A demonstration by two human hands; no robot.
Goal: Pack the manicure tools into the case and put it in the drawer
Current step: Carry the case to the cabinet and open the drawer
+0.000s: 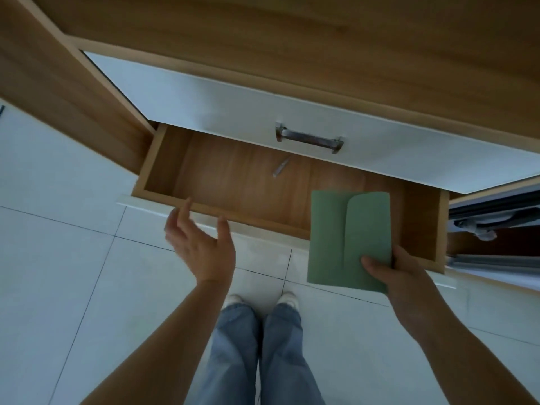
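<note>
Pale floor tiles [73,258] with dark grout lines are filling the near ground, and the person's jeans [257,355] and light shoes [287,298] are showing at the bottom of the view. Just above them, the left hand [201,244] is hovering in front of the drawer's white front edge [146,207], fingers loosely spread and holding nothing, one fingertip close to the rim; whether it is touching the rim cannot be told.

To the right, the right hand [391,273] is pinching the green case [349,239] at its lower right corner, thumb on top and fingers underneath. The case is hanging partly over the drawer's front right part and partly over the floor, flap closed, not yet set down. It is looking flat, thin and light, probably a soft fabric or felt pouch that may flex when held by one corner; a hold nearer the middle of an edge would likely be keeping it flatter and the tools from sliding inside.

Farther in, the wooden drawer [233,176] is standing open, and a small metal tool [281,166] is lying loose on its floor. Beyond, the closed white drawer front above [204,106] is carrying a metal handle [309,138], under the wooden cabinet top [321,39].
</note>
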